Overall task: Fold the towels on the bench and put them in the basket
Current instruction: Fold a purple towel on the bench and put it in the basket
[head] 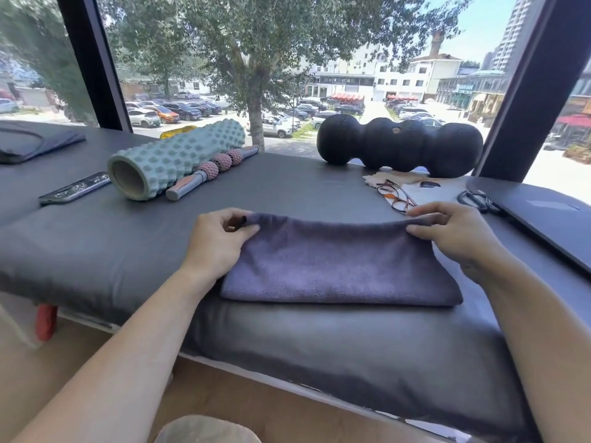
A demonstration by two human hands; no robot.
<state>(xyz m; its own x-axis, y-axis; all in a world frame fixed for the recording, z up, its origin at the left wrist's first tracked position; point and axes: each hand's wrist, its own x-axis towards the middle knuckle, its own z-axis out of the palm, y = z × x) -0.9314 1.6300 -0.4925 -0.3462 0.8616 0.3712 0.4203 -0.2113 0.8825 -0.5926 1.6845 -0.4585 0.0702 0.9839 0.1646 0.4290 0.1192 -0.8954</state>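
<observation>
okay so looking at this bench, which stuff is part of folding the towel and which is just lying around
Part of the job: purple towel, left hand and right hand pinching its far corners, bench.

Lying about: foam roller, massage stick, black peanut roller, phone, glasses, laptop. No basket is in view.

A gym or therapy room: a padded grey surface (96,257) by a big window carries a knobbly foam roller (176,158), a massage stick (212,169) and a black peanut-shaped roller (399,143)

A teal foam roller (174,158) lies beside a massage stick (212,169).
</observation>
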